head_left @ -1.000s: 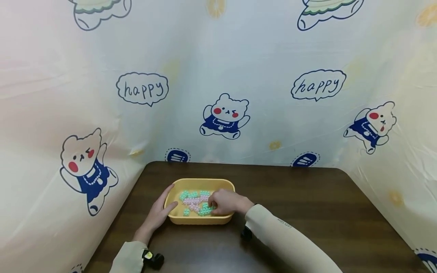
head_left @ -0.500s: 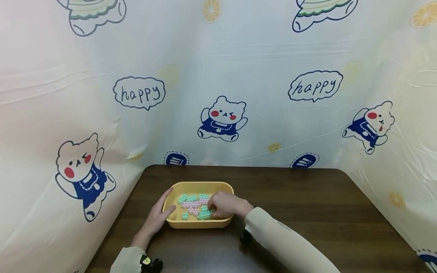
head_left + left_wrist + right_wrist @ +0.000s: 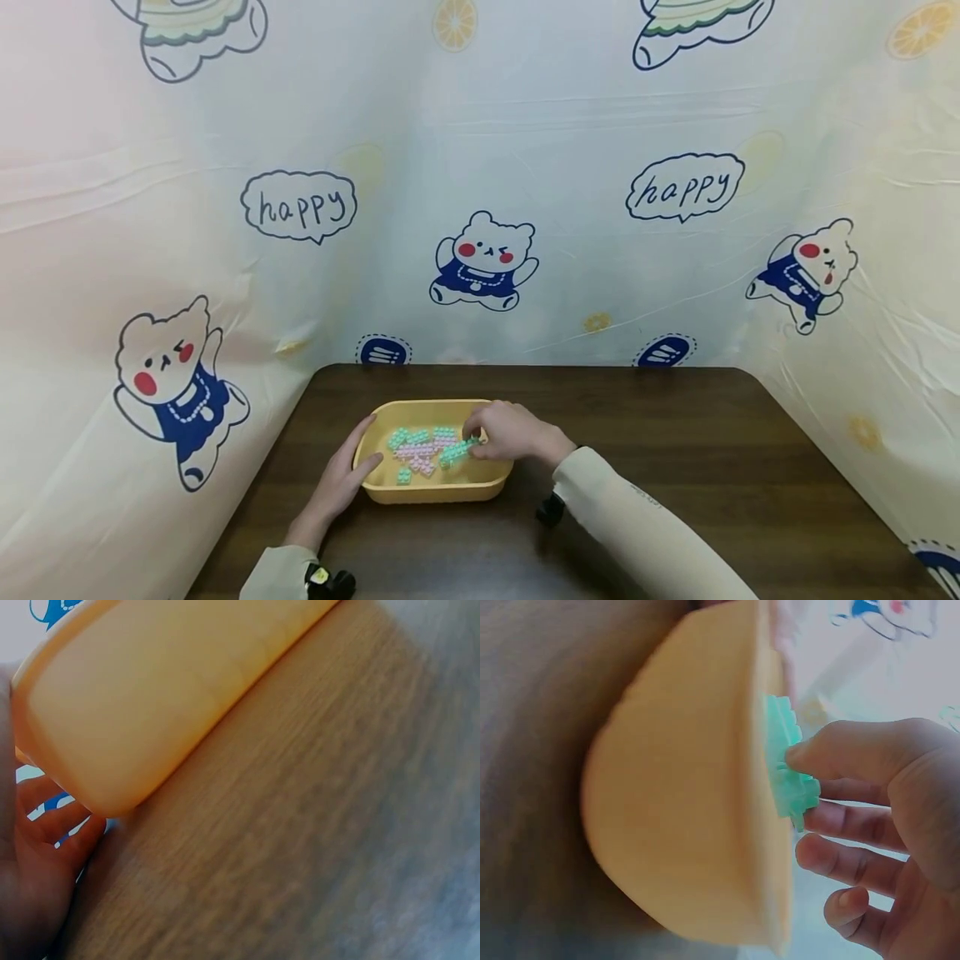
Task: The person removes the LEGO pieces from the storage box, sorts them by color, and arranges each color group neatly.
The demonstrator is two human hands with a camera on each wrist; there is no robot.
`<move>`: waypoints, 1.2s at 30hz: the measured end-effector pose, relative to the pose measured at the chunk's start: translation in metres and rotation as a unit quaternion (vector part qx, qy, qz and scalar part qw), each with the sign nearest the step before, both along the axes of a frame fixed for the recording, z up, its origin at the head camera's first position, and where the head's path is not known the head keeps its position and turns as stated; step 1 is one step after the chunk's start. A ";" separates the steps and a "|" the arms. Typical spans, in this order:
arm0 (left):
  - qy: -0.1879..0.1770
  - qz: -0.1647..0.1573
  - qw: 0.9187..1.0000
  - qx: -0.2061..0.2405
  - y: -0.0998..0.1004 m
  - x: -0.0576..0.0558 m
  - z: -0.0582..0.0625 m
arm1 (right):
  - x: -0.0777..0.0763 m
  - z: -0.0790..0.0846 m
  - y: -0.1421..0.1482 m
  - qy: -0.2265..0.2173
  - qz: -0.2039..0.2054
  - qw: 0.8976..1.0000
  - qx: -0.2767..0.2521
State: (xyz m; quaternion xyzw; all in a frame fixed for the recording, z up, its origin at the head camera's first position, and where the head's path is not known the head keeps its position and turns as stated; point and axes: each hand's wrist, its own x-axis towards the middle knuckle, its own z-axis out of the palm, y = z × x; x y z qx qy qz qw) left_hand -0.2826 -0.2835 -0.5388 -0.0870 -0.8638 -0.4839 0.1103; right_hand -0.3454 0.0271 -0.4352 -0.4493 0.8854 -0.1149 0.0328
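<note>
A yellow plastic tray (image 3: pixel 431 493) stands on the table, with mint-green and pink studded building blocks (image 3: pixel 415 451) lying inside. My left hand (image 3: pixel 341 479) grips the tray's left end, thumb over the rim and fingers along the outer wall; the left wrist view shows those fingers (image 3: pixel 64 817) at a corner. Over the tray's right side, my right hand (image 3: pixel 513 432) pinches a mint-green building block piece (image 3: pixel 455 452) between thumb and fingers. In the right wrist view this block piece (image 3: pixel 786 761) shows above the rim, partly hidden behind the wall, with the outer fingers loosely bent.
The dark wood table (image 3: pixel 660 467) extends around the tray. A curtain (image 3: pixel 585 125) printed with bears and "happy" bubbles hangs behind it and on both sides. Each wrist carries a small black camera, such as the left one (image 3: pixel 330 581).
My right hand has risen slightly and moved right, lifting the mint-green block piece off the tray floor. The left hand keeps its grip on the tray. The head view has shifted a little.
</note>
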 end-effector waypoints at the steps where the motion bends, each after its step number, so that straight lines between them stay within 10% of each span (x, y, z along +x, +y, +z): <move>1: 0.000 -0.001 1.000 0.000 0.000 0.000 0.000 | -0.001 0.003 0.004 0.002 -0.005 1.000 -0.011; 15: -0.004 -0.004 1.000 -0.004 -0.001 -0.001 -0.001 | -0.015 0.022 0.062 0.016 -0.106 0.989 -0.101; 36: -0.034 -0.009 0.999 0.007 0.005 0.003 0.010 | -0.035 -0.011 0.127 0.011 -0.167 0.974 -0.153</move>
